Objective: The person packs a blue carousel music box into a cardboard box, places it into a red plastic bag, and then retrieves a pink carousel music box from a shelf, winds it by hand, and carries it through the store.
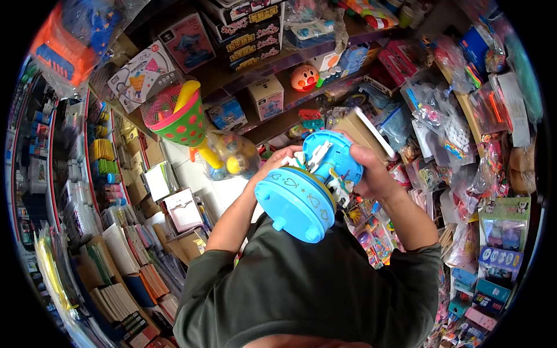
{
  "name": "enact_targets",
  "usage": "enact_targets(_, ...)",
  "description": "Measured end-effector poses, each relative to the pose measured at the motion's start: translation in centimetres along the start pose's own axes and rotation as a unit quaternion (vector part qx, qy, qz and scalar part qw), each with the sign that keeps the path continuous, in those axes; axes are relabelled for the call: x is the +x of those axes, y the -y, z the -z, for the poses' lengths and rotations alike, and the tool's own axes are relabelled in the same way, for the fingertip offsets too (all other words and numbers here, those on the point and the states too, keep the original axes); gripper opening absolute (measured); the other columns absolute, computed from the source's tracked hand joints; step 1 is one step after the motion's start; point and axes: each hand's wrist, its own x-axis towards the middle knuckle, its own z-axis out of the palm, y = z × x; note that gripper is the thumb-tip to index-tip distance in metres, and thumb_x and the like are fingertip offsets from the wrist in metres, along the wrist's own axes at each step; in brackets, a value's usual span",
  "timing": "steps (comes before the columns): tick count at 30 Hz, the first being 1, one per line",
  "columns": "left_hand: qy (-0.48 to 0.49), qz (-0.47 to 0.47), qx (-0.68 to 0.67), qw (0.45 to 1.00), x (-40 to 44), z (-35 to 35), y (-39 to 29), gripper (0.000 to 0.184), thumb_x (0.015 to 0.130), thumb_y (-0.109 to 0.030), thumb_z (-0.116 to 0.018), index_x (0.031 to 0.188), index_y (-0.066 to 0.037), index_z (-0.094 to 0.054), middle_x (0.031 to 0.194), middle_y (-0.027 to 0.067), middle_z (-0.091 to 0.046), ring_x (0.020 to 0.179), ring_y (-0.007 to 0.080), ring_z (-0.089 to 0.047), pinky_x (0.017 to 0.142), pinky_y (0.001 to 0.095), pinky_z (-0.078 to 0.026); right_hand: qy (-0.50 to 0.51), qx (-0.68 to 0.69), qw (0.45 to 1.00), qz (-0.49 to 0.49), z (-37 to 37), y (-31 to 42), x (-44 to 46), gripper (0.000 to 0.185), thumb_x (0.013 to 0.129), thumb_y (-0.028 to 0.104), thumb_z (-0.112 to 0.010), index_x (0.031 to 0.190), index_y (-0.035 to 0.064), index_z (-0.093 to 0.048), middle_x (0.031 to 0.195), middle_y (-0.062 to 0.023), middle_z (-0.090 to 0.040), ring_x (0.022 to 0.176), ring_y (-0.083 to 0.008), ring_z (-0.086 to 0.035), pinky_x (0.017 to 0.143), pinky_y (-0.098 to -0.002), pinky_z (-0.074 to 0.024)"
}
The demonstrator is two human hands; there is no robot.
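A blue toy carousel [295,203] with white horses is tilted in front of the chest, its round base with small feet facing the camera. My right hand [371,171] is wrapped round the carousel's blue top at the right, thumb on its edge. On the other side my left hand [279,159] holds the toy behind the base; most of its fingers are hidden by the toy. White horse figures show between the base and the top. Just behind my right hand stands a brown and white box [364,134].
Shelves [232,87] with boxed toys run across the back. A green and pink bucket [177,119] hangs at the left, near a bag of balls [232,155]. Notebooks [125,249] line the left side. Bagged toys [441,122] crowd the right.
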Motion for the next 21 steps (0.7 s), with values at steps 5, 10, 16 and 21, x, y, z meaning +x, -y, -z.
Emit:
enact_targets(5, 0.045, -0.007, 0.096, 0.994, -0.6, -0.9, -2.4, 0.080, 0.095, -0.051, -0.069, 0.152, -0.003, -0.039, 0.134, 0.0097, -0.061, 0.122, 0.0199, -0.062, 0.106, 0.0371, -0.051, -0.035, 0.087, 0.995, -0.036, 0.2, -1.0, 0.5, 0.064, 0.101, 0.053, -0.046, 0.144, 0.0046, -0.049, 0.133, -0.0144, -0.064, 0.117, -0.0235, -0.066, 0.100, -0.0386, -0.0536)
enact_targets(10, 0.053, 0.012, 0.205, 0.977, -2.2, -2.3, -5.2, 0.074, 0.097, -0.047, -0.064, 0.151, -0.002, -0.041, 0.137, 0.0112, -0.060, 0.125, 0.0208, -0.060, 0.107, 0.0381, -0.049, -0.097, 0.148, 0.983, -0.041, -0.4, 0.0, 1.1, 0.062, 0.104, 0.054, -0.034, 0.142, 0.0101, -0.056, 0.135, -0.0091, -0.066, 0.122, -0.0245, -0.064, 0.102, -0.0433, -0.0527)
enact_targets(16, 0.056, 0.031, 0.313, 0.948, -2.8, -3.2, -6.5, 0.066, 0.100, -0.042, -0.059, 0.149, 0.000, -0.044, 0.140, 0.0131, -0.058, 0.128, 0.0218, -0.057, 0.108, 0.0392, -0.047, -0.058, 0.173, 0.983, -0.029, -0.7, 0.4, 1.0, 0.059, 0.106, 0.050, -0.032, 0.146, 0.0106, -0.051, 0.136, -0.0081, -0.064, 0.125, -0.0237, -0.062, 0.102, -0.0432, -0.0519)
enact_targets(21, 0.042, 0.032, 0.376, 0.925, -3.2, -4.3, -7.0, 0.061, 0.102, -0.038, -0.054, 0.148, 0.001, -0.047, 0.143, 0.0146, -0.057, 0.130, 0.0226, -0.055, 0.109, 0.0402, -0.045, -0.102, 0.172, 0.980, -0.008, 1.0, -0.7, -0.1, 0.066, 0.105, 0.054, -0.031, 0.142, 0.0038, -0.055, 0.135, -0.0146, -0.065, 0.122, -0.0283, -0.064, 0.106, -0.0458, -0.0486)
